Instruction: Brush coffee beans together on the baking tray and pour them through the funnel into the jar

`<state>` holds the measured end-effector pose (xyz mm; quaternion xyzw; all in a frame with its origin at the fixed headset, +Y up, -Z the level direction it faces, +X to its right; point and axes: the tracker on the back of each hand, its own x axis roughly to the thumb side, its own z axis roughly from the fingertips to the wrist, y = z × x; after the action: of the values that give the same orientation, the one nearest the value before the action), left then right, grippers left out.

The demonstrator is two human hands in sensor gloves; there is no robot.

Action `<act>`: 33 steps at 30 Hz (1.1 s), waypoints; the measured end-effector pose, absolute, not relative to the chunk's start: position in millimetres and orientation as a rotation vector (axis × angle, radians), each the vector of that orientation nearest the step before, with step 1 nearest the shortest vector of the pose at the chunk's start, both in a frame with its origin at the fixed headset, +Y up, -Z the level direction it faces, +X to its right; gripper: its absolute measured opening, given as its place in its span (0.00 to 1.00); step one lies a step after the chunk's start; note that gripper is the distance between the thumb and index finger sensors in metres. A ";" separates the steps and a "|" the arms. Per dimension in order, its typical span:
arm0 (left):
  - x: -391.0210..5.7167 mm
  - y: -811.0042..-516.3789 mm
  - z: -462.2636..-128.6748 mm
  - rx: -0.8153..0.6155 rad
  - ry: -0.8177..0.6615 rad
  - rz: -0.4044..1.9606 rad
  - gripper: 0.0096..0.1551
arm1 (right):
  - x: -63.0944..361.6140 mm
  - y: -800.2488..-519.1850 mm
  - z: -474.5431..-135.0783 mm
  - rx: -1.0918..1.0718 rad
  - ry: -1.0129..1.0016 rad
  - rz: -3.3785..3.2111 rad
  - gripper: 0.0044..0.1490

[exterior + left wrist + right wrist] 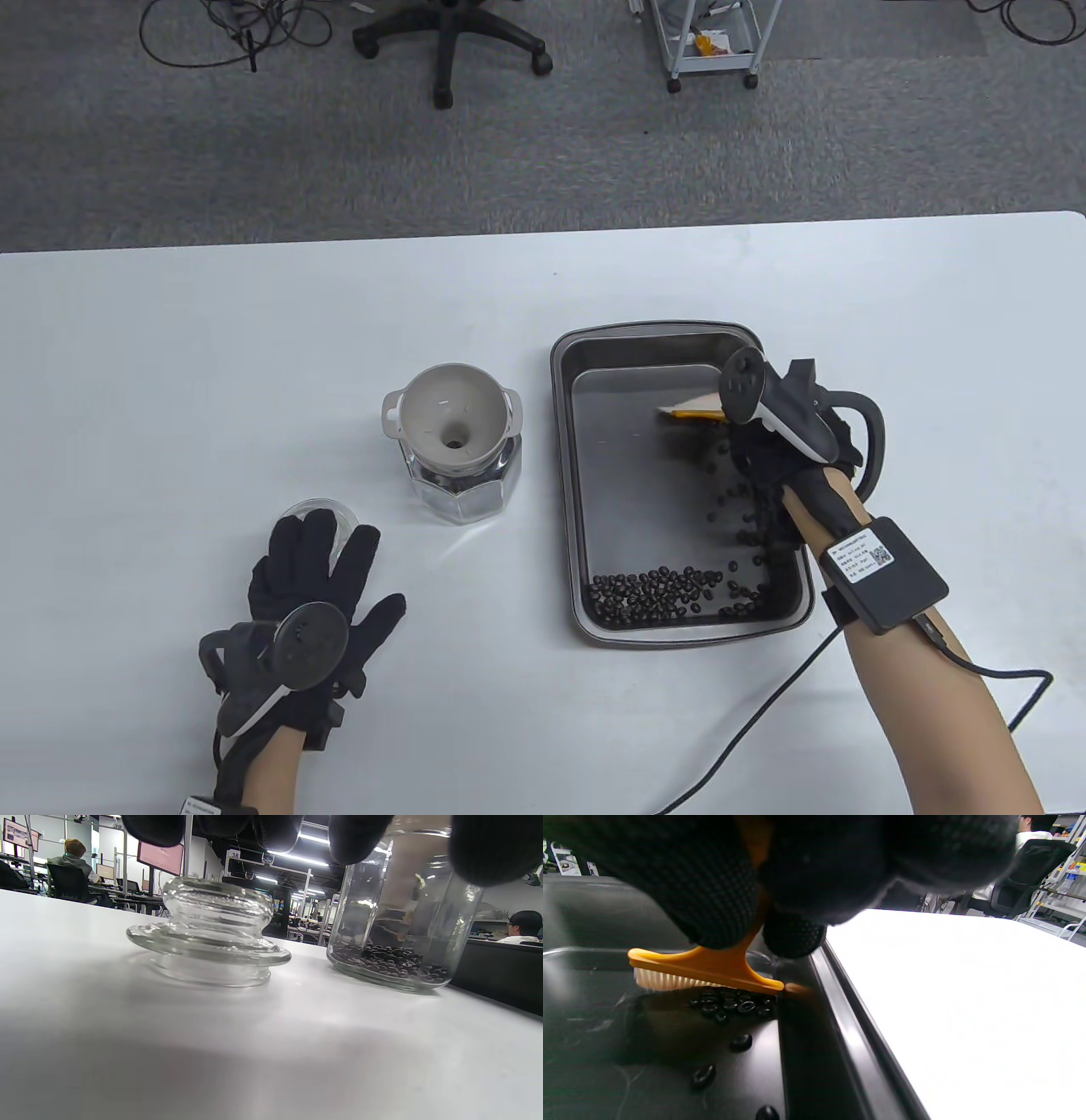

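A metal baking tray (564, 475) lies right of the table's middle. Dark coffee beans (653, 592) are heaped along its near edge, with more scattered up the right side. My right hand (768, 454) grips an orange brush (689, 413) with white bristles (666, 981) over the tray's right part; a few beans (729, 1006) sit under the bristles. A glass jar (462, 492) with a grey funnel (450, 418) on top stands left of the tray and holds some beans (388, 961). My left hand (318, 569) lies flat on the table, fingers straight, holding nothing.
A glass lid (208, 938) lies on the table just beyond my left fingertips, near the jar. A black cable (764, 713) runs from my right wrist across the table's near edge. Beyond the far edge stand an office chair (445, 42) and a wire cart (708, 38).
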<state>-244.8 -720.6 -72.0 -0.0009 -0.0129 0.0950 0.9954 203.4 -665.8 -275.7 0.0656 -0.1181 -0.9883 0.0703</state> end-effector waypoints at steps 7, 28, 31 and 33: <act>-246.4 -721.9 -71.8 -0.010 -0.017 0.188 0.49 | 201.5 -667.7 -256.0 0.163 -0.358 -2.949 0.22; -243.7 -722.6 -68.1 -0.006 -0.027 0.196 0.49 | 202.8 -664.4 -192.0 0.151 -0.455 -2.901 0.22; -243.8 -722.9 -67.3 -0.002 -0.028 0.201 0.49 | 204.4 -663.9 -181.3 0.157 -0.472 -2.901 0.23; -243.8 -722.9 -67.0 -0.001 -0.029 0.200 0.49 | 205.0 -663.6 -174.6 0.157 -0.476 -2.898 0.23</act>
<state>-243.8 -722.9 -67.0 -0.0004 -0.0142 0.0999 0.9949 205.0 -663.6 -174.6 0.0531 -0.1611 -0.9804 0.1001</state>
